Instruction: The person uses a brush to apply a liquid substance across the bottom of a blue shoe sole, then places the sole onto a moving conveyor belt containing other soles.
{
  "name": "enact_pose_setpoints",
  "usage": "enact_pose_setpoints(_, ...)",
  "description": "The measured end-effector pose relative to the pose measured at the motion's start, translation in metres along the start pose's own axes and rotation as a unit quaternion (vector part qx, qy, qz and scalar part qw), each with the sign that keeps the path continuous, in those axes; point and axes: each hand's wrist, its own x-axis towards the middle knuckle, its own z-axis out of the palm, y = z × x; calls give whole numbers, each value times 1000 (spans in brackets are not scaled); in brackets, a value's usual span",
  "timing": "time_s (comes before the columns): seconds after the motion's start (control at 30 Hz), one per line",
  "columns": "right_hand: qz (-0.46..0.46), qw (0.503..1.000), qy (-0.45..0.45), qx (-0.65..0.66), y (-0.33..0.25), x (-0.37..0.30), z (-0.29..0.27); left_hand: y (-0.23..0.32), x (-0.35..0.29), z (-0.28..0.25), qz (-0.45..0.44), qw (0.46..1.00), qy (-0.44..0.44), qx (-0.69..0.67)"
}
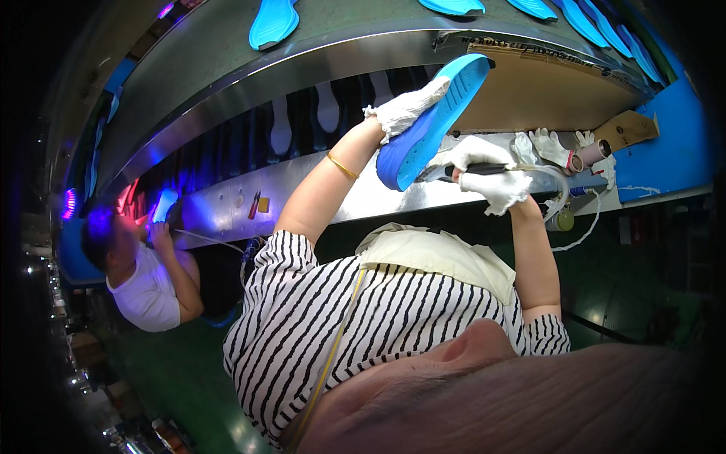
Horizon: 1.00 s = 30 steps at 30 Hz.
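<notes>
A two-tone blue shoe sole (432, 130) is tilted up over the metal ledge. My left hand (412, 107), in a white glove, is closed around the sole's left edge. My right hand (490, 172), also gloved, is closed around a dark, slim hand tool (484, 167), whose tip lies close to the lower end of the sole. Whether the tip touches the sole, I cannot tell. A pale hose (558, 181) curves down on the right, next to the tool's rear end.
Light-blue soles (274, 24) lie on the green conveyor belt (355, 13). Grey soles (327, 106) stand beneath it. White gloves (550, 146), spools (594, 152) and cardboard (522, 94) sit at right. Red-handled pliers (254, 206) rest on the metal ledge (314, 195). A co-worker (147, 295) holds a glowing sole at left.
</notes>
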Motion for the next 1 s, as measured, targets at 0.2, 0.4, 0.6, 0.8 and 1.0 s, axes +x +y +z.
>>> enact_pose_setpoints(0.2,-113,991,58,-40,4,8,-6,4,-8,1,22,1000,13,-15)
enact_pose_setpoints(0.4,-104,988,64,-98,-6,-4,-26,26,-36,2,158,979,28,-125)
enact_pose_setpoints(0.6,-75,977,198,11,-1,-12,-12,-29,-38,-31,64,923,-82,-370)
enact_pose_setpoints(0.8,-11,957,256,137,27,-17,2,-95,-34,-4,35,816,-131,-561)
enact_pose_setpoints(1.0,-81,929,351,87,29,-3,-12,-74,-32,43,17,813,-110,-571)
